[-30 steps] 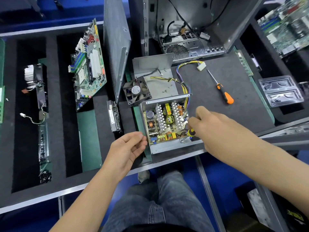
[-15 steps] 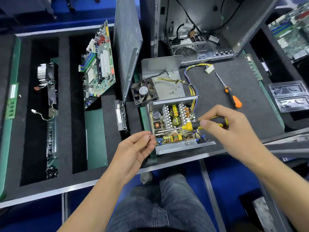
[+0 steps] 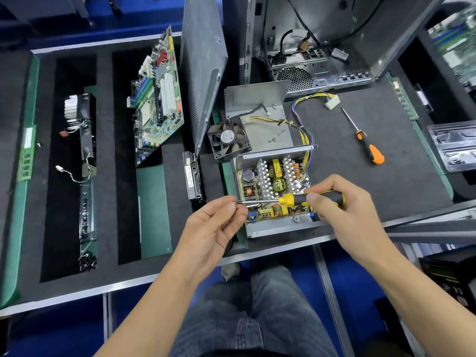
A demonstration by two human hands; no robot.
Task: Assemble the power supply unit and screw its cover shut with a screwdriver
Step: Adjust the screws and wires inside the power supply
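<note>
Both hands meet just below the frame's centre: the right hand [image 3: 345, 217] has its fingers wrapped round the yellow-and-black handle of a slim screwdriver [image 3: 311, 199] held level, while the left hand [image 3: 213, 228] pinches what appears to be a small silver screw [image 3: 235, 202] against the shaft's tip. Directly behind them sits the open grey metal power supply box [image 3: 273, 229], circuit board and finned heat sinks exposed, at the near edge of the dark foam mat [image 3: 401, 181]. Its folded grey sheet-metal cover [image 3: 257, 99] lies just above, carrying a black square fan [image 3: 228, 137] and a few loose screws [image 3: 277, 136]. An orange-handled screwdriver [image 3: 364, 140] lies apart at right centre. My judgement: the screw is being seated on the tip, and the risk is a poor seat, so it drops among the components or off the mat's edge. Swinging the shaft low over the board could also snag the yellow cable bundle [image 3: 304, 135].
</note>
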